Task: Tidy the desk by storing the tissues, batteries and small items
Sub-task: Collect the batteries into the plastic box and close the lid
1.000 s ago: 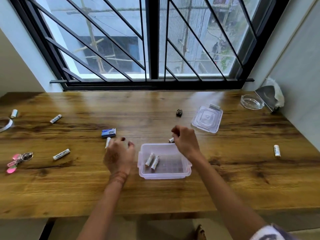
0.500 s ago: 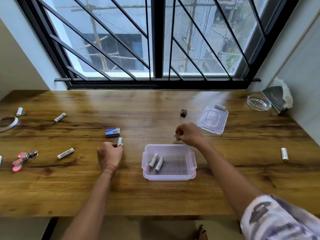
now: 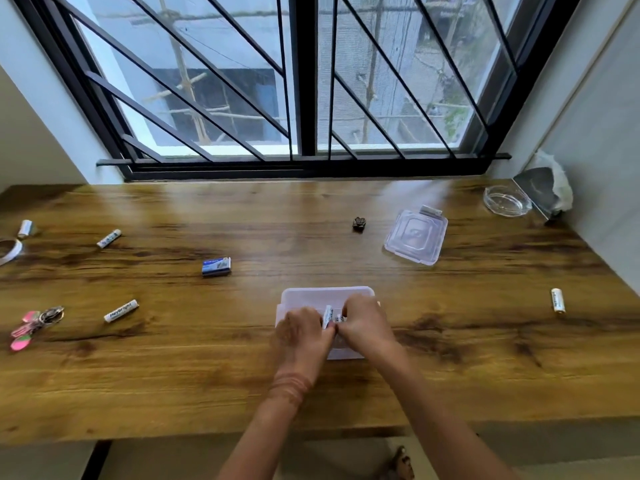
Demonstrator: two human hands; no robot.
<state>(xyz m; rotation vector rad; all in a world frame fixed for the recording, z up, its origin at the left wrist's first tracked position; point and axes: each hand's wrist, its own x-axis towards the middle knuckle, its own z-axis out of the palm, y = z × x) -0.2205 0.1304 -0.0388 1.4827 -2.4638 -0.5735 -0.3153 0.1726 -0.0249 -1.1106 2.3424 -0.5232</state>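
Two batteries hang over the clear box [image 3: 325, 293], near centre: the left hand [image 3: 303, 332] pinches the upright battery [image 3: 327, 315], the right hand [image 3: 369, 327] pinches the second battery [image 3: 340, 319], fingertips almost touching. Three more lie loose on the desk [image 3: 311, 393]: far-left battery [image 3: 109, 238], near-left battery [image 3: 121, 310], right-side battery [image 3: 557, 300]. One lid [image 3: 415, 241] sits far right. Half a second ago the hands were apart, the left one beside the box; now both are over it, hiding its floor
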